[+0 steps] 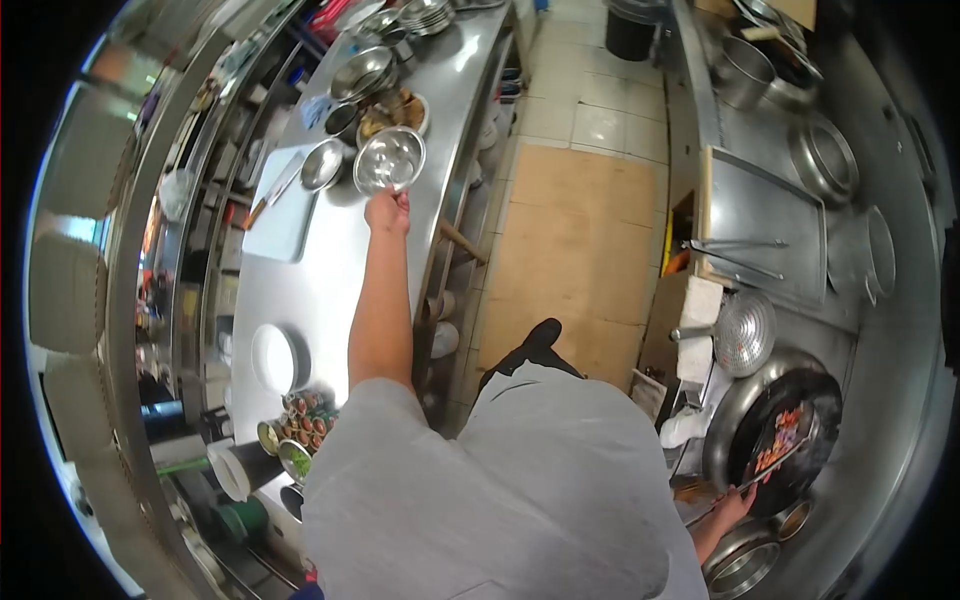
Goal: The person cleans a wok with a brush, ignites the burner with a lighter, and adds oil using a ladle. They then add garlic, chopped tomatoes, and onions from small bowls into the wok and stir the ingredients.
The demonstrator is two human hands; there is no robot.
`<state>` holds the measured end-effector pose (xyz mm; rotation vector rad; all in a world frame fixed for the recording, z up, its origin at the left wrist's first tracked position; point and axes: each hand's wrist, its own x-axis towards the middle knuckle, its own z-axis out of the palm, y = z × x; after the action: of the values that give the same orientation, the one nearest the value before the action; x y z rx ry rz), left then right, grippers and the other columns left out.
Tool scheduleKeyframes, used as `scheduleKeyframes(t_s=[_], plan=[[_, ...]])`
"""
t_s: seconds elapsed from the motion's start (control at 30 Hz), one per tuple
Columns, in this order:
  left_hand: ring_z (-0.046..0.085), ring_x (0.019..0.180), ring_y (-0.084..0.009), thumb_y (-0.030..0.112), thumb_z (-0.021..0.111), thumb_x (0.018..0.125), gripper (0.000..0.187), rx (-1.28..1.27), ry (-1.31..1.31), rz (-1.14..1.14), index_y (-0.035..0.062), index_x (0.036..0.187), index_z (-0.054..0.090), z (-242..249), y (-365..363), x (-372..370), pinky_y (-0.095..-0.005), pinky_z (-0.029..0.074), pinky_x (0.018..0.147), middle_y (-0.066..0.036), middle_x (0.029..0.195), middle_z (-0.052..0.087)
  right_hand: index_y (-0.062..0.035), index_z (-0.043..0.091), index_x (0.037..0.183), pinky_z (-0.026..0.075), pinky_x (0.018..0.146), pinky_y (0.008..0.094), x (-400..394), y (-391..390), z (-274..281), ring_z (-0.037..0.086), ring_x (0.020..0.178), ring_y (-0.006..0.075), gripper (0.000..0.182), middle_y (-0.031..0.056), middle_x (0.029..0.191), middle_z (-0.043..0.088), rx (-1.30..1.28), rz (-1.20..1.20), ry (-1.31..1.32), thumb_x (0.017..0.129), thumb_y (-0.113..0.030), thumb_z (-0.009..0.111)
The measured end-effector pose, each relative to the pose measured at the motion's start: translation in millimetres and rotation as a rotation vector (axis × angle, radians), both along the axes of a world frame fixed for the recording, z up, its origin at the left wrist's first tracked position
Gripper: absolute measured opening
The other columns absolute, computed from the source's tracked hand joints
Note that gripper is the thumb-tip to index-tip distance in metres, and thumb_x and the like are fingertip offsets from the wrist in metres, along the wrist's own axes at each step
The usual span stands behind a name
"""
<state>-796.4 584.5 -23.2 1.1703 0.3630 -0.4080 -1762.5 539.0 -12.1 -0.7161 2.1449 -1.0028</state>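
Observation:
My left hand [388,211] reaches out over the steel counter, fingers closed on the rim of a shiny metal bowl [388,158]. Just left of that bowl stands a smaller metal bowl [322,165], near a pale cutting board [283,225] with a knife [262,208] on it. Down at the right, my right hand [738,503] is wrapped round the handle of a long metal cooking utensil [783,459]. Its far end reaches into a dark wok [752,420], where reddish pieces of food [785,436] lie. The utensil's head cannot be made out.
A white round container [276,358] and a cluster of small jars [308,420] stand on the left counter. On the stove side are a perforated strainer [746,333] and a metal tray [765,215] with tongs [740,258]. Cardboard [575,260] covers the floor between.

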Motion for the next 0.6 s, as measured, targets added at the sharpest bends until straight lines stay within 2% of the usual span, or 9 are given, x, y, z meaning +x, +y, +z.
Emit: scheduleKeyframes(t_s=[0.1,0.2,0.27,0.33,0.37,0.43,0.47,0.53,0.6], plan=[[0.066,0.077,-0.0208,0.003,0.059,0.106,0.016,-0.062,0.054,0.209,-0.0018,0.121,0.06,2.0,21.2,64.9,-0.0248,0.054,0.06,-0.013,0.098,0.066,-0.0198,0.046,0.16,0.038,0.044,0.0299,24.5,-12.6,17.6,0.051,0.056,0.0135,0.073,0.0077,0.096,0.065,0.029,-0.097,-0.024,0.093,0.005,0.059],[0.073,0.087,-0.025,0.007,0.055,0.108,0.026,-0.081,-0.049,0.338,-0.0048,0.131,0.055,-14.4,48.6,125.6,-0.0306,0.064,0.071,-0.017,0.113,0.069,-0.0188,0.049,0.158,0.037,0.044,0.0295,31.3,-10.7,27.3,0.049,0.054,0.0128,0.071,0.0085,0.096,0.065,0.065,-0.132,0.02,0.091,0.006,0.059],[0.071,0.112,-0.0323,0.015,0.056,0.11,0.034,-0.329,-0.124,0.104,-0.0043,0.138,0.05,-32.3,72.9,147.9,-0.0407,0.064,0.095,-0.021,0.132,0.063,-0.0163,0.052,0.156,0.037,0.044,0.0293,17.3,1.1,16.1,0.049,0.053,0.0119,0.069,0.0078,0.097,0.066,0.023,-0.108,0.094,0.091,0.006,0.059],[0.059,0.136,-0.037,0.021,0.055,0.111,0.042,-0.397,0.041,0.05,-0.0034,0.144,0.046,-25.9,53.9,136.5,-0.0502,0.053,0.115,-0.023,0.148,0.054,-0.0134,0.053,0.156,0.037,0.044,0.029,17.9,33.9,12.3,0.049,0.053,0.0102,0.068,0.005,0.092,0.066,-0.026,-0.037,0.146,0.091,0.006,0.059],[0.052,0.145,-0.0382,0.022,0.054,0.111,0.047,-0.295,-0.06,-0.138,-0.0036,0.149,0.044,-30.8,38.2,116.1,-0.0498,0.05,0.119,-0.022,0.155,0.051,-0.0134,0.053,0.156,0.037,0.044,0.029,52.8,44.5,34.9,0.049,0.053,0.0102,0.068,0.005,0.092,0.066,-0.025,-0.124,0.162,0.091,0.006,0.059],[0.056,0.139,-0.0344,0.022,0.062,0.107,0.055,-0.043,-0.059,-0.411,-0.0019,0.154,0.046,-37.7,-8.8,56.1,-0.0408,0.05,0.116,-0.021,0.153,0.054,-0.0139,0.052,0.159,0.04,0.046,0.0273,120.7,64.5,75.3,0.052,0.057,0.0083,0.069,-0.001,0.077,0.06,-0.115,-0.138,-0.007,0.094,0.007,0.061],[0.066,0.118,-0.0267,0.021,0.064,0.107,0.045,0.058,-0.027,-0.492,-0.0014,0.145,0.055,-33.1,-40.7,7.6,-0.0347,0.056,0.1,-0.018,0.138,0.065,-0.0146,0.054,0.158,0.042,0.048,0.0265,123.5,78.3,78.9,0.055,0.061,0.0089,0.067,-0.0014,0.083,0.061,-0.103,-0.112,-0.039,0.095,0.006,0.063],[0.067,0.094,-0.0185,0.02,0.064,0.108,0.035,0.037,-0.052,-0.901,-0.0007,0.135,0.061,-62.9,-96.5,-78.2,-0.0292,0.056,0.077,-0.012,0.117,0.072,-0.014,0.057,0.156,0.043,0.049,0.0272,142.5,80.8,96.3,0.059,0.064,0.0098,0.067,-0.0019,0.083,0.061,-0.031,-0.247,-0.071,0.093,0.008,0.063],[0.064,0.08,-0.0119,0.018,0.066,0.107,0.028,0.133,-0.089,-1.209,0.0011,0.129,0.063,-41.1,-144.7,-203.5,-0.0266,0.052,0.063,-0.008,0.103,0.072,-0.0123,0.06,0.154,0.046,0.055,0.0284,118.0,92.4,82.1,0.063,0.072,0.0118,0.067,0.0005,0.09,0.066,-0.025,-0.172,-0.149,0.091,0.008,0.059]])
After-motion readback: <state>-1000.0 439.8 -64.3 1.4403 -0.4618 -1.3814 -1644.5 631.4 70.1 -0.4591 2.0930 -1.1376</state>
